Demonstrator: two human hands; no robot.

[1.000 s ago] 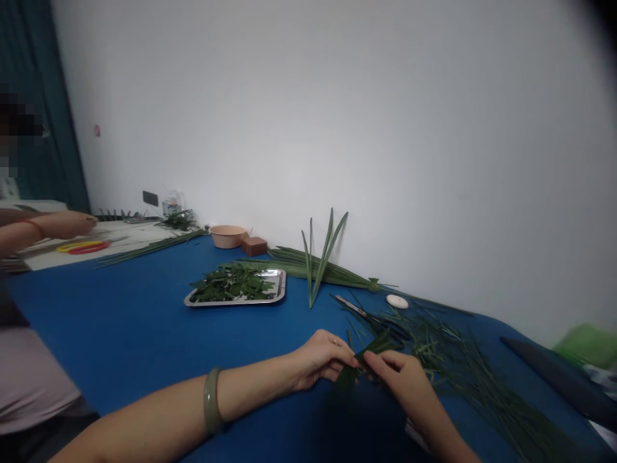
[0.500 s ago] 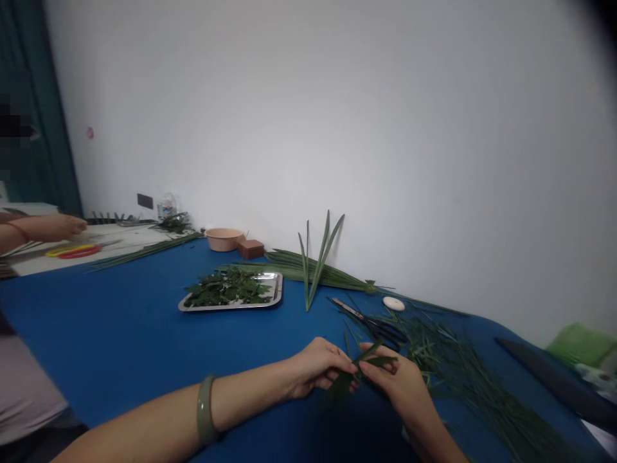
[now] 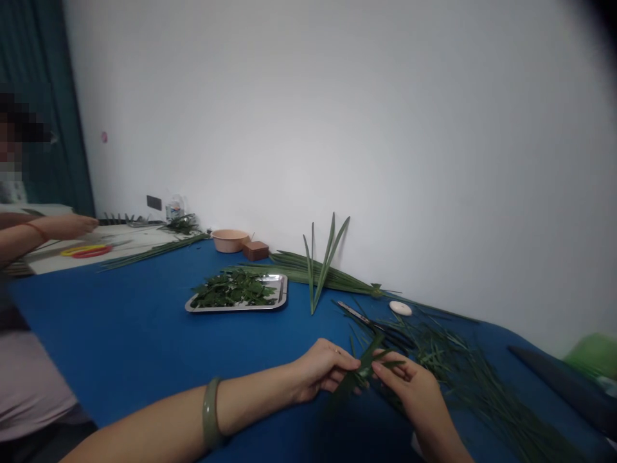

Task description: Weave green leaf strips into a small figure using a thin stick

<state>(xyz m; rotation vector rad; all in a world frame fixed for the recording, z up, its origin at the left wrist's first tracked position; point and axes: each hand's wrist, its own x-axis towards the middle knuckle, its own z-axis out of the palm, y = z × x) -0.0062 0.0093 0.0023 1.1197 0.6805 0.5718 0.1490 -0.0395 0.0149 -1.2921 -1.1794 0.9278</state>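
My left hand (image 3: 322, 372) and my right hand (image 3: 411, 384) meet low in the middle over the blue table (image 3: 130, 328). Both pinch a long green leaf strip (image 3: 362, 372) between thumb and fingers, the strip folded between them. A green bangle (image 3: 211, 413) sits on my left wrist. Just past my hands lie scissors (image 3: 371, 323) among loose leaf strips (image 3: 463, 373) spread to the right.
A steel tray (image 3: 281, 297) of leaf pieces stands at mid-table. Behind it lie a bundle of long leaves (image 3: 318, 273), a white disc (image 3: 400, 308), a peach bowl (image 3: 229, 240) and a brown box (image 3: 255, 249). Another person's hand (image 3: 67, 225) works at far left.
My hands have kept hold of the leaf strip and shifted slightly lower in view as the camera moved. The other person's hand stays at the far left.
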